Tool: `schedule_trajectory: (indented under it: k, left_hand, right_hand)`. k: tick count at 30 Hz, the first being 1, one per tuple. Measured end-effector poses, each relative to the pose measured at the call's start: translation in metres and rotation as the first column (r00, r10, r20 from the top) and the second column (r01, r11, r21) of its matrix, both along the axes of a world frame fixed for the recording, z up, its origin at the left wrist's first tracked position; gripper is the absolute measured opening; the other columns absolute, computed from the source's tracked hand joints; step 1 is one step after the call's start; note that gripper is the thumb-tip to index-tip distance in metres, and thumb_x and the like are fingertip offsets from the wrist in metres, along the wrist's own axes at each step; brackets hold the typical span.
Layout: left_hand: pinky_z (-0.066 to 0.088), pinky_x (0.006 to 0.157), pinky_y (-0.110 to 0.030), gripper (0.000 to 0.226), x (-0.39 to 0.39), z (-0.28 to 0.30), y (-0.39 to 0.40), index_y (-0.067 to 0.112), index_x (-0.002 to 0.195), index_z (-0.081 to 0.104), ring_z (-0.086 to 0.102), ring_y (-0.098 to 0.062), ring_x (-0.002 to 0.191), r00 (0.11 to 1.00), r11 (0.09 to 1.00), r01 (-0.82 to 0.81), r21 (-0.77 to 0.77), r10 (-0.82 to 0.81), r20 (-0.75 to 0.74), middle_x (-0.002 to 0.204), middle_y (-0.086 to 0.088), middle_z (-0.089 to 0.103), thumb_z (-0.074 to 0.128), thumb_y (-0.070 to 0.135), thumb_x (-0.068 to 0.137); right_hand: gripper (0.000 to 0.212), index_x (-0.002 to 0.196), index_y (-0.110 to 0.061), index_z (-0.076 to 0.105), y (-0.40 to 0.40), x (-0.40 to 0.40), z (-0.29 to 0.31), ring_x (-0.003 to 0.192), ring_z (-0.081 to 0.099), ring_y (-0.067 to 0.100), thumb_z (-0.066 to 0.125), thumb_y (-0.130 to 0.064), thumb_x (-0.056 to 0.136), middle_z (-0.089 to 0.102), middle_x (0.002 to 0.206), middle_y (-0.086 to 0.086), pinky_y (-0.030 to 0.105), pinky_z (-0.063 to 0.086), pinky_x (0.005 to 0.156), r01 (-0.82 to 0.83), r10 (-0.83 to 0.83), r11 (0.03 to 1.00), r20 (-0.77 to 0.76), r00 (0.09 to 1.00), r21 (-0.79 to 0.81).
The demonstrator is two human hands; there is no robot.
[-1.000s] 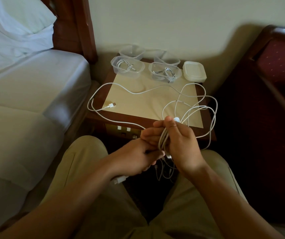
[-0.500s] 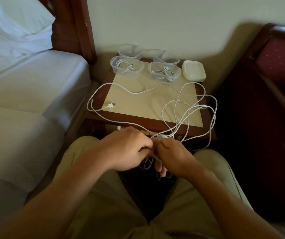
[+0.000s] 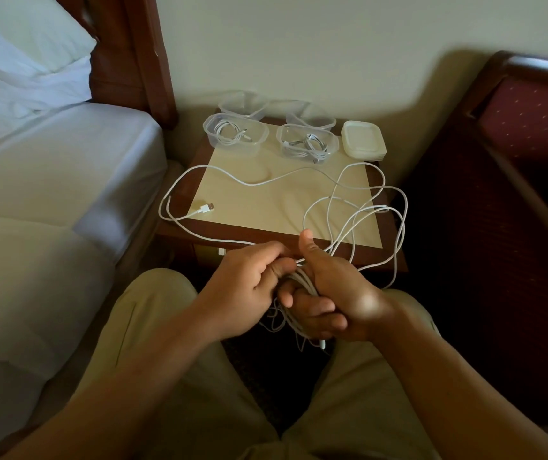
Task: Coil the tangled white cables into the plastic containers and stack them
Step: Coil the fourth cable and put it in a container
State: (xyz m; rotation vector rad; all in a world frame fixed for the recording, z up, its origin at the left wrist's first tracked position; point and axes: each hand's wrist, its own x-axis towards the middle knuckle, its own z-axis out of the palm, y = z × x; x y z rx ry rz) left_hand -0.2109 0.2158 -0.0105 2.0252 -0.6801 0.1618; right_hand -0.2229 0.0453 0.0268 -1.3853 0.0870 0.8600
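A long white cable lies in loose loops across the bedside table, its USB plug near the left edge. My right hand grips a bundle of its loops in front of the table, thumb pointing up. Close beside it, my left hand pinches a strand of the same cable. Two clear containers at the back hold coiled cables, one on the left and one on the right. Behind them stand two more clear containers.
A stack of white lids sits at the table's back right corner. A bed with white sheets runs along the left, and a dark red upholstered chair stands on the right. My knees are below the hands.
My hands first dropped low together over my lap, then the right hand turned thumb up with the bundle in its fist. The left hand shifted its pinch on the strand.
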Motion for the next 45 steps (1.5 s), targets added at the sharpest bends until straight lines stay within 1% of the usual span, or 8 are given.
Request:
schedule_trajectory:
  k: [6, 14, 20, 25, 28, 33, 40, 45]
  left_hand:
    - [0.040, 0.065, -0.010, 0.026, 0.000, -0.009, -0.004, 0.013, 0.090, 0.060, 0.057, -0.006, 0.073, 0.979, 0.983, -0.179, -0.025, 0.181, 0.092, 0.077, 0.016, 0.054, 0.045, 0.030, 0.103]
    - [0.041, 0.068, -0.008, 0.030, 0.008, -0.012, 0.003, 0.002, 0.094, 0.065, 0.053, -0.005, 0.071, 0.929, 0.955, -0.291, -0.054, 0.296, 0.221, 0.081, 0.004, 0.059, 0.046, 0.024, 0.102]
    - [0.040, 0.071, -0.003, 0.031, 0.009, -0.015, 0.004, 0.000, 0.093, 0.066, 0.051, -0.005, 0.075, 0.891, 0.933, -0.351, -0.076, 0.357, 0.279, 0.081, 0.000, 0.062, 0.047, 0.022, 0.102]
    - [0.042, 0.068, -0.007, 0.033, 0.007, -0.015, 0.002, 0.001, 0.094, 0.066, 0.054, -0.005, 0.071, 0.884, 0.926, -0.373, -0.062, 0.375, 0.278, 0.080, 0.000, 0.063, 0.046, 0.025, 0.104]
    - [0.044, 0.062, -0.012, 0.029, 0.006, -0.011, 0.006, 0.008, 0.092, 0.066, 0.060, -0.008, 0.068, 0.956, 0.959, -0.270, -0.089, 0.278, 0.091, 0.076, 0.007, 0.063, 0.049, 0.027, 0.105]
    - [0.053, 0.072, -0.032, 0.025, 0.020, -0.003, 0.024, 0.022, 0.090, 0.070, 0.065, -0.013, 0.077, 0.927, 0.997, 0.001, -0.083, -0.032, -0.373, 0.081, 0.002, 0.069, 0.050, 0.023, 0.106]
    - [0.056, 0.092, -0.040, 0.027, 0.014, 0.001, 0.018, 0.032, 0.101, 0.076, 0.071, -0.019, 0.096, 0.865, 0.983, 0.025, -0.182, -0.113, -0.488, 0.098, 0.001, 0.075, 0.059, 0.011, 0.101]
    - [0.053, 0.082, -0.041, 0.023, 0.014, 0.003, 0.019, 0.030, 0.100, 0.081, 0.061, -0.021, 0.077, 0.762, 0.981, -0.025, -0.190, -0.104, -0.640, 0.088, 0.002, 0.074, 0.064, 0.014, 0.098]
  right_hand:
    - [0.078, 0.071, 0.001, 0.063, 0.015, 0.000, 0.007, 0.039, 0.051, 0.020, 0.026, -0.059, 0.106, 0.053, 0.049, 0.008, 0.027, 0.044, 0.046, 0.303, -0.205, 0.914, 0.339, 0.918, -0.270]
    - [0.035, 0.103, -0.017, 0.076, 0.005, -0.007, 0.001, 0.088, 0.070, 0.018, 0.044, -0.030, 0.108, 0.076, 0.093, 0.005, 0.033, 0.054, 0.086, 0.240, -0.095, 0.942, 0.498, 0.862, -0.235]
    - [0.027, 0.113, -0.013, 0.073, -0.003, -0.009, 0.009, 0.092, 0.075, 0.022, 0.048, -0.018, 0.106, 0.078, 0.095, 0.008, 0.037, 0.061, 0.088, 0.164, -0.048, 0.963, 0.462, 0.886, -0.213]
    - [0.027, 0.087, -0.016, 0.077, -0.001, -0.007, 0.004, 0.076, 0.074, 0.029, 0.056, -0.019, 0.104, 0.077, 0.082, 0.004, 0.044, 0.063, 0.075, 0.266, 0.005, 0.893, 0.599, 0.800, -0.363]
    - [0.031, 0.078, -0.014, 0.073, -0.004, -0.004, 0.002, 0.053, 0.062, 0.006, 0.056, -0.018, 0.104, 0.072, 0.071, 0.002, 0.021, 0.048, 0.054, 0.318, 0.071, 0.833, 0.657, 0.750, -0.453]
    - [0.030, 0.082, -0.017, 0.073, -0.020, 0.000, 0.006, 0.065, 0.066, 0.010, 0.054, -0.011, 0.104, 0.069, 0.071, 0.001, 0.021, 0.052, 0.063, 0.181, 0.226, 0.835, 0.624, 0.748, -0.520]
    - [0.025, 0.089, 0.000, 0.071, -0.016, 0.005, 0.006, 0.071, 0.066, 0.024, 0.052, -0.005, 0.104, 0.068, 0.074, 0.009, 0.036, 0.055, 0.070, 0.217, 0.117, 0.916, 0.741, 0.661, -0.338]
    - [0.030, 0.079, -0.012, 0.070, -0.014, 0.005, 0.003, 0.060, 0.062, 0.005, 0.053, -0.004, 0.103, 0.064, 0.066, -0.003, 0.015, 0.047, 0.060, 0.311, 0.148, 0.866, 0.795, 0.588, -0.391]
